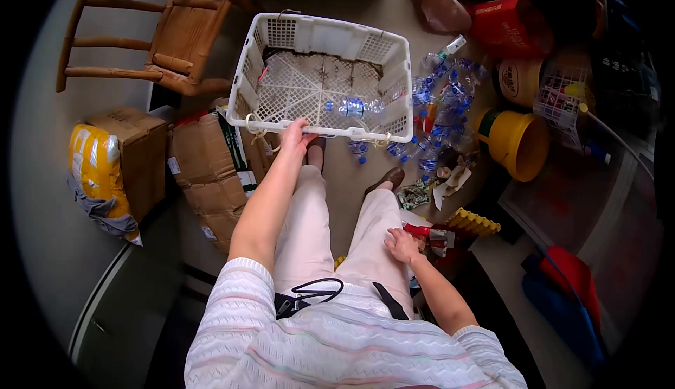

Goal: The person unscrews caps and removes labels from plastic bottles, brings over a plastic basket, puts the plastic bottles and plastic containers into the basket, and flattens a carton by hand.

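A white plastic crate (320, 127) with mesh walls stands in front of my feet. My left hand (296, 138) is closed over its near rim, between two loops of cord tied there. Inside the crate lies a clear plastic bottle (355, 107) with a blue label, on its side. My right hand (403, 245) lies on my right thigh, fingers apart, holding nothing. Close to it is a red and silver packet (429, 233). Many empty plastic bottles (450, 100) are heaped on the floor along the crate's right side.
A wooden chair (179, 34) stands at the upper left, above cardboard boxes (204, 157) and a yellow parcel (98, 167). On the right are a yellow bucket (517, 143), a white basket (562, 104) and a red bag (510, 27). Paper scraps (453, 181) and a yellow egg tray (474, 221) lie nearer.
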Demonstrator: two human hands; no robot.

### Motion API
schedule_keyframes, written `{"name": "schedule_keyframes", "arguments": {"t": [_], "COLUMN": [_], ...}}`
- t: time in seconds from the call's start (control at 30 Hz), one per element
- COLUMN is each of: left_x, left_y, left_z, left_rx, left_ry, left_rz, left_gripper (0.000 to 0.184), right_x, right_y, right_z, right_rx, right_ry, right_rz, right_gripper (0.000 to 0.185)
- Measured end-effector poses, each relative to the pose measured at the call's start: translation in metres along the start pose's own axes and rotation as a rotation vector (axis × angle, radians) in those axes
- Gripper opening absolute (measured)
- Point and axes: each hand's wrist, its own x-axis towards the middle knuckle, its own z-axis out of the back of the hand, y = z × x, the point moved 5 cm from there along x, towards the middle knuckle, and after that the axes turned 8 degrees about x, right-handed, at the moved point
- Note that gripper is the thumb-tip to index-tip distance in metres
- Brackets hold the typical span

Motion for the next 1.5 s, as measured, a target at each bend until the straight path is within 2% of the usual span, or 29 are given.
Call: {"name": "schedule_keyframes", "arguments": {"t": [0.03, 0.07, 0.17, 0.3, 0.33, 0.5, 0.6, 0.63, 0.7, 0.77, 0.8, 0.9, 0.97, 1.03, 1.07, 1.1, 1.17, 1.23, 1.27, 1.3, 1.37, 1.4, 1.5], "left_x": [0.011, 0.021, 0.05, 0.115, 0.129, 0.194, 0.228, 0.194, 0.174, 0.126, 0.109, 0.056, 0.034, 0.026, 0.017, 0.01, 0.007, -0.005, -0.013, -0.022, -0.033, -0.038, -0.041], "left_y": [0.0, 0.003, 0.012, 0.029, 0.033, 0.048, 0.078, 0.08, 0.109, 0.141, 0.165, 0.215, 0.244, 0.257, 0.246, 0.233, 0.236, 0.238, 0.234, 0.236, 0.249, 0.249, 0.251], "left_z": [-0.005, -0.008, -0.015, -0.032, -0.038, -0.07, -0.065, -0.073, -0.082, -0.101, -0.11, -0.129, -0.131, -0.13, -0.135, -0.142, -0.147, -0.146, -0.145, -0.138, -0.125, -0.125, -0.126], "left_rx": [-0.003, -0.009, -0.041, -0.079, -0.109, -0.236, -0.257, -0.103, 0.09, 0.18, 0.177, 0.431, 0.595, 1.039, 1.118, 1.099, 1.283, 1.737, 1.769, 1.798, 1.763, 1.788, 1.752], "left_ry": [0.013, 0.022, 0.001, 0.028, -0.022, 0.067, 0.03, -0.181, -0.1, 0.071, 0.224, 0.494, 0.578, 0.594, 0.621, 0.641, 0.708, 1.086, 1.218, 1.352, 1.353, 1.413, 1.471], "left_rz": [-0.001, 0.001, -0.001, 0.037, 0.04, 0.029, 0.073, 0.058, 0.075, 0.083, 0.126, 0.217, 0.14, -0.085, -0.221, -0.346, -0.624, -0.23, -0.228, -0.222, -0.197, -0.198, -0.211], "left_gripper": [0.015, 0.014, 0.013, 0.014, 0.014, 0.028, 0.035, 0.043, 0.053, 0.058, 0.058, 0.049, 0.041, 0.037, 0.035, 0.036, 0.03, 0.024, 0.022, 0.021, 0.022, 0.02, 0.018], "right_x": [0.002, 0.004, 0.001, 0.015, 0.017, 0.025, 0.028, 0.029, 0.034, 0.037, 0.037, 0.051, 0.067, 0.093, 0.114, 0.141, 0.215, 0.314, 0.352, 0.392, 0.453, 0.473, 0.499], "right_y": [0.001, 0.001, 0.027, 0.018, 0.023, 0.006, -0.003, -0.002, -0.005, -0.006, -0.006, -0.012, -0.007, -0.025, -0.037, -0.039, -0.073, -0.105, -0.074, -0.06, -0.021, 0.005, 0.069], "right_z": [-0.008, -0.02, -0.023, -0.006, -0.001, 0.003, 0.007, 0.008, 0.008, 0.01, 0.011, 0.017, 0.03, 0.031, 0.032, 0.039, 0.04, 0.034, 0.05, 0.057, 0.066, 0.073, 0.079], "right_rx": [-0.036, -0.03, -0.255, -0.143, -0.158, -0.158, -0.144, -0.137, -0.137, -0.13, -0.125, -0.106, -0.088, -0.063, -0.035, 0.021, 0.101, 0.13, 0.056, 0.099, -0.015, -0.062, -0.099], "right_ry": [0.018, 0.136, 0.041, -0.022, -0.025, -0.065, -0.098, -0.112, -0.107, -0.108, -0.105, -0.09, -0.085, -0.073, -0.175, -0.07, -0.046, -0.121, -0.086, -0.088, -0.168, -0.161, -0.231], "right_rz": [-0.039, -0.097, -0.183, -0.13, -0.149, -0.12, -0.092, -0.079, -0.076, -0.07, -0.066, -0.063, -0.084, -0.022, 0.119, 0.002, -0.092, 0.095, 0.019, 0.052, 0.164, 0.124, 0.085], "right_gripper": [0.052, 0.055, 0.057, 0.054, 0.051, 0.049, 0.048, 0.047, 0.047, 0.046, 0.045, 0.043, 0.036, 0.029, 0.025, 0.025, 0.029, 0.032, 0.037, 0.045, 0.066, 0.074, 0.077]}}
